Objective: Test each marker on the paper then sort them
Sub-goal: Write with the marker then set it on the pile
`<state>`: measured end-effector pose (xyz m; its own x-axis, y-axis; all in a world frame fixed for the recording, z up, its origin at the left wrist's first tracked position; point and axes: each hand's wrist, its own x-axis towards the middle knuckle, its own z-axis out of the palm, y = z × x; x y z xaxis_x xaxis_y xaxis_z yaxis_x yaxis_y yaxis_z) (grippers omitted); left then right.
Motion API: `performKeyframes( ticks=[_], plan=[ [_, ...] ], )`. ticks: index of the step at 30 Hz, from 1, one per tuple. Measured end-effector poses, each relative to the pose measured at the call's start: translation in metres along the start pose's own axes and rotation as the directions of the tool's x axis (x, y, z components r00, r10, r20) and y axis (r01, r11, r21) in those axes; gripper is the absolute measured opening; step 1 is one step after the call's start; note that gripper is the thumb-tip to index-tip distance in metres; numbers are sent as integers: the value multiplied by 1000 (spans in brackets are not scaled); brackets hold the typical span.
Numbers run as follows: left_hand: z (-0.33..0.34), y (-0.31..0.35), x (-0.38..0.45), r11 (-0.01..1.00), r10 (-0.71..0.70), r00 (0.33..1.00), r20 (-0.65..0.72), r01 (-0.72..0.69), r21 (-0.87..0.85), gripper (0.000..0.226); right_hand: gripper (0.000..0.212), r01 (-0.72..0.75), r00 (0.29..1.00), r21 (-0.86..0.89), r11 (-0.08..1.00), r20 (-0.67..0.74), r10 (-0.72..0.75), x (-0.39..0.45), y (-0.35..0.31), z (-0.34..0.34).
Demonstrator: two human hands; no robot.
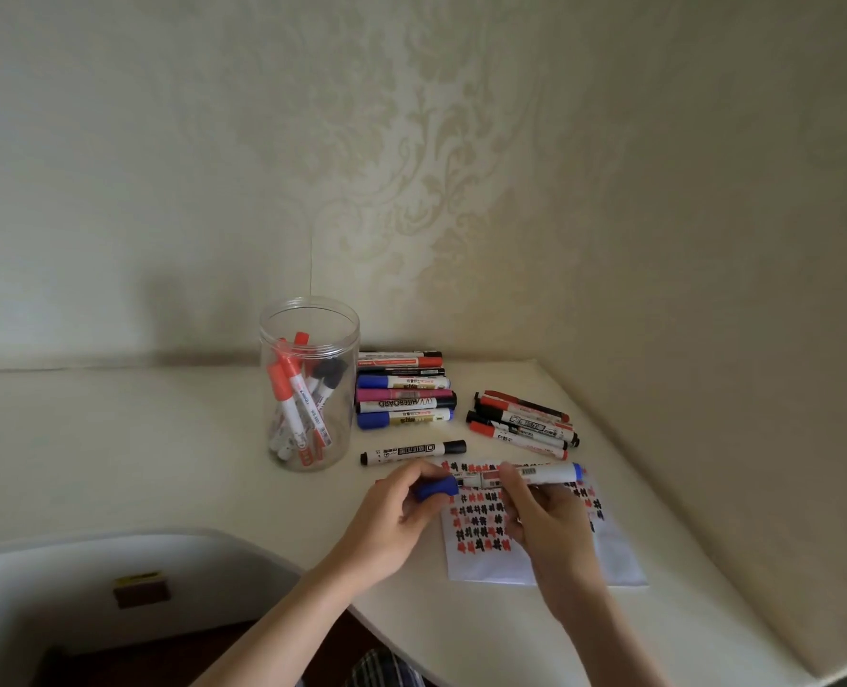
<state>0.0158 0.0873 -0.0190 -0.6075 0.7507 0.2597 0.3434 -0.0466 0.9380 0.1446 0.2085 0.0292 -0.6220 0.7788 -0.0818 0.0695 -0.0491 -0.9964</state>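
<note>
Left hand [401, 513] is pinching the blue cap [436, 488]; right hand [540, 513] is gripping the marker [535, 476] level above the paper [610, 552], presumably for uncapping or recapping.

A table [114, 438] fills the lower half of the frame, its back edge against a wall [461, 141]. A jar [308, 384] stands at centre, with markers inside it leaning on its wall. Just right of the jar lies a stack of markers [404, 389], side by side. Further right, apart from it, lies a smaller pile of markers [523, 423]. Below the stack, one single marker [411, 452] lies crosswise. Below that lies a sheet of paper [535, 528]. Above the paper, the left hand [401, 513] and right hand [548, 518] hold a marker [520, 476] between them, the left on its cap [436, 488].
</note>
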Motion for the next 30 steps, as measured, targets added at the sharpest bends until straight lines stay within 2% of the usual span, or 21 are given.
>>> performKeyframes(
  ticks=[4, 7, 14, 21, 24, 27, 29, 30],
  plan=[
    [0, 1, 1, 999, -18, 1000, -2, 18, -49, 20, 29, 10, 1000, -74, 997, 0, -10, 1, 3, 6],
    [0, 1, 1, 998, -16, 1000, -8, 16, -61, 20, 23, 35, 999, -142, 989, 17, -33, 1, 7, 12],
    [-2, 0, 0, 989, -67, 997, -25, 63, -137, 17, 35, -16, 1000, -145, 989, 13, 18, 4, 10, 19],
    [-3, 5, 1, 988, -72, 995, -69, 62, -142, 23, 45, -65, 997, -198, 978, 20, 71, 9, 13, 25],
    [-3, 8, 1, 989, -78, 996, -42, 72, -128, 23, 54, -86, 992, -186, 979, 70, 100, 10, 11, 17],
    [-4, 14, 3, 988, -75, 997, -22, 71, -138, 23, 45, -102, 974, -64, 993, 196, 113, 11, -2, -1],
    [-9, 17, 4, 996, -41, 999, -23, 39, -84, 25, 44, -59, 980, -31, 998, 191, 64, 13, -12, -18],
    [-13, 18, 5, 999, -12, 1000, -16, 11, -38, 26, 47, 15, 986, -95, 995, 169, 2, 16, -15, -26]
  ],
)
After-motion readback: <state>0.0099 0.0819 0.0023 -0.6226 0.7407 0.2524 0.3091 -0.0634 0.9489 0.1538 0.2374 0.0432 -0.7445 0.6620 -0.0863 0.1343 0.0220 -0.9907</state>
